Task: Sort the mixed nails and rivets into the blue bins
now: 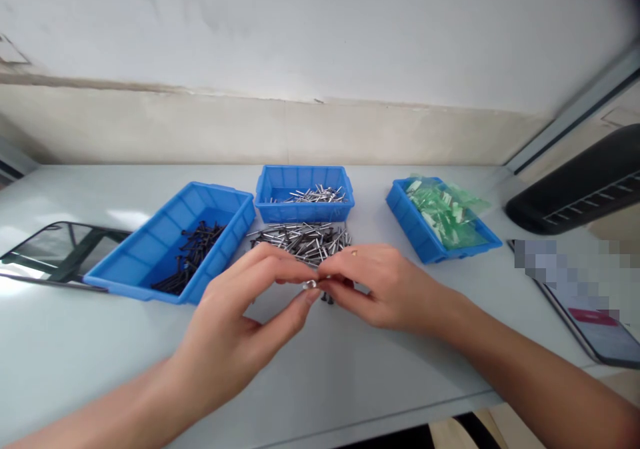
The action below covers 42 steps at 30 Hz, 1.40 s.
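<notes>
My left hand (250, 302) pinches a small shiny metal piece (311, 284) between thumb and fingertips. Against it, fingertips meeting, is my right hand (380, 285), its fingers pressed together; what they hold is hidden. Just beyond both hands lies a pile of thin silver and black fasteners (305, 241), which look like pins or rivets. A few dark fastener heads (327, 298) show below the right fingers.
A blue bin (117, 277) with black fasteners stands left. Behind the pile, another blue bin (305, 214) holds silver ones. A third bin (420, 235), right, holds green plastic bags (447, 212). Farther right are a black bottle (575, 182) and a phone (590, 322).
</notes>
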Each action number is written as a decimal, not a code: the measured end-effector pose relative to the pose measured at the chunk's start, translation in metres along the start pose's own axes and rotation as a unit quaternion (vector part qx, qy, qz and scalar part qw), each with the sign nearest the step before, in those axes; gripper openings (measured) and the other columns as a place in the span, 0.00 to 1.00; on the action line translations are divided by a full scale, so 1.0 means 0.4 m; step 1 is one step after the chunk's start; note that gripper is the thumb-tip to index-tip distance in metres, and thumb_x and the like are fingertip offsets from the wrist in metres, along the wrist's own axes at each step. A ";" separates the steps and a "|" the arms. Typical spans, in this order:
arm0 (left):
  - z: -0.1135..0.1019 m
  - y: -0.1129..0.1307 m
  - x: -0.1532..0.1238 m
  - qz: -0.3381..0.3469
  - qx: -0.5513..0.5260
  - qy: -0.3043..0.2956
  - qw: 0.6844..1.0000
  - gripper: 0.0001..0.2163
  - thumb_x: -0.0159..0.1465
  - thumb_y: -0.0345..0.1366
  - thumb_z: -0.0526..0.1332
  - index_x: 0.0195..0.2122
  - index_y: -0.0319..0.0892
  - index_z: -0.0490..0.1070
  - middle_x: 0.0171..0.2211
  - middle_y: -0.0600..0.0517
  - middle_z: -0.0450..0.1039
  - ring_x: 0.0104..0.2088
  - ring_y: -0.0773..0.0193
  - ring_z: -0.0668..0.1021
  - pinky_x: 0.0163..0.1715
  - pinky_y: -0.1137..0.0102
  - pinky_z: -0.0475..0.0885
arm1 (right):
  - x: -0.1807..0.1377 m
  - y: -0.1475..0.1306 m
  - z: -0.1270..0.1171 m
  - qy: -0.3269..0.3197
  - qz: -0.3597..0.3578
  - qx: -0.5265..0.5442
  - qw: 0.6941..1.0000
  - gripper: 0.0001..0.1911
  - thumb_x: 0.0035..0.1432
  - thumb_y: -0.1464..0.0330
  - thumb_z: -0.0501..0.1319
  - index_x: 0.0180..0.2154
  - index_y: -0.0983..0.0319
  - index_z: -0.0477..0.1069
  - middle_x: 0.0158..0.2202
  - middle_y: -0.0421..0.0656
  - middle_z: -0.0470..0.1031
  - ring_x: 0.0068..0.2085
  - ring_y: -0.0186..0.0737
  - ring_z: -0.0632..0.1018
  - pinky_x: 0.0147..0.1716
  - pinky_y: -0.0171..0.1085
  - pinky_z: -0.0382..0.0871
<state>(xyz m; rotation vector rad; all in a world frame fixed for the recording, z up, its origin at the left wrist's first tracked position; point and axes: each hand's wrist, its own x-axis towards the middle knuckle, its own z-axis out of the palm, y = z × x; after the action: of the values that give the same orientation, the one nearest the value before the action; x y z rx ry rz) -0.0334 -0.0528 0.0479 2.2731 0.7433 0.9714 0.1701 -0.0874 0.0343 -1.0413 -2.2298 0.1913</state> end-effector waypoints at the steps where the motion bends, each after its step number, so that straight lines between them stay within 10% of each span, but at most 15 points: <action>1: 0.001 -0.001 0.000 -0.001 -0.002 -0.003 1.000 0.05 0.62 0.28 0.61 0.36 0.45 0.72 0.34 0.55 0.72 0.35 0.68 0.75 0.33 0.74 0.71 | -0.001 -0.001 0.002 -0.013 0.005 -0.001 1.000 0.05 0.64 0.70 0.55 0.38 0.61 0.69 0.29 0.38 0.77 0.30 0.32 0.75 0.30 0.31 0.65; 42: -0.008 0.002 -0.019 0.051 -0.014 -0.048 0.997 0.06 0.63 0.30 0.59 0.41 0.47 0.68 0.26 0.59 0.73 0.24 0.72 0.74 0.25 0.78 0.70 | -0.009 -0.038 -0.029 0.158 -0.134 -0.085 0.975 0.06 0.57 0.73 0.54 0.33 0.58 0.67 0.16 0.33 0.63 0.19 0.31 0.64 0.20 0.34 0.60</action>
<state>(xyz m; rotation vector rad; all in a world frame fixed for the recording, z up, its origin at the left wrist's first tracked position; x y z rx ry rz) -0.0401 -0.0573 0.0469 2.3341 0.5747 0.9054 0.1693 -0.1018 0.0474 -0.7822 -2.0899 -0.2688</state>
